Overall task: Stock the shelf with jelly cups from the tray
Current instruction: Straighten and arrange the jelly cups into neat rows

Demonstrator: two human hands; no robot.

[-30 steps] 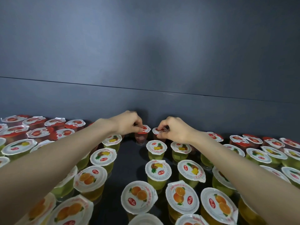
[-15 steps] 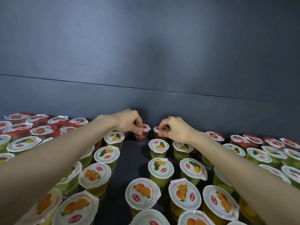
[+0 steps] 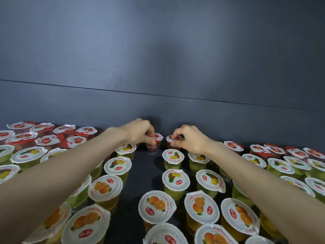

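Both my arms reach to the back of the dark shelf (image 3: 146, 175). My left hand (image 3: 139, 132) pinches the rim of a red jelly cup (image 3: 154, 144) that stands on the shelf near the back wall. My right hand (image 3: 189, 139) pinches the lid edge of a second red jelly cup (image 3: 171, 139) just to the right of it; its body is mostly hidden behind a pineapple cup (image 3: 173, 158). The two red cups stand a small gap apart. No tray is in view.
Red-lidded cups (image 3: 47, 140) fill the back row at left and right (image 3: 263, 150). Pineapple cups (image 3: 117, 166) and orange cups (image 3: 156, 206) stand in rows nearer me. A dark back wall (image 3: 158, 110) rises right behind the hands. A narrow bare lane runs down the shelf's middle.
The view has shifted slightly, so the cups sit a little lower in frame. Both hands stay at the back row on the same two red cups.
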